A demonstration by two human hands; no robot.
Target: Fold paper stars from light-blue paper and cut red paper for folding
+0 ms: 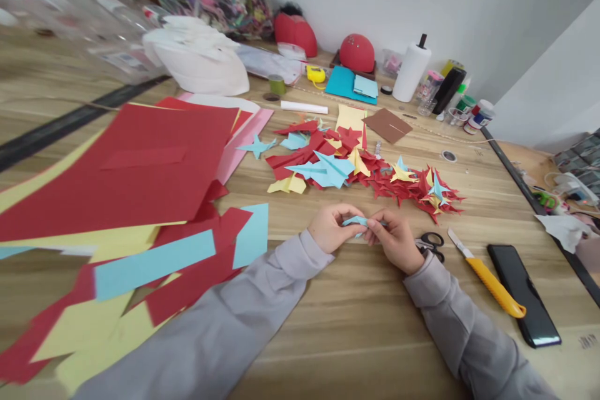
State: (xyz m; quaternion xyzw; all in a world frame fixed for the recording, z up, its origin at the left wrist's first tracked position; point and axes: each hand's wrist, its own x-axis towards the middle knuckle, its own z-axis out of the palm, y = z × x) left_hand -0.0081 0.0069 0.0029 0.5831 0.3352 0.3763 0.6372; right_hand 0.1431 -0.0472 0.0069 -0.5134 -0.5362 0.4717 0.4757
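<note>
A small piece of folded light-blue paper is pinched between my two hands above the wooden table. My left hand grips its left end with thumb and fingers closed. At the other end, the thumb and fingers of my right hand press on the paper, covering part of it. Just beyond my hands lies a pile of folded paper pieces in red, yellow and blue, with a larger light-blue folded paper on top. Black-handled scissors lie beside my right hand, partly hidden by it.
A yellow utility knife rests partly on a black phone at right. Red paper sheets and cut strips, including a blue strip, cover the left side. A tape measure and a white bottle stand at the back.
</note>
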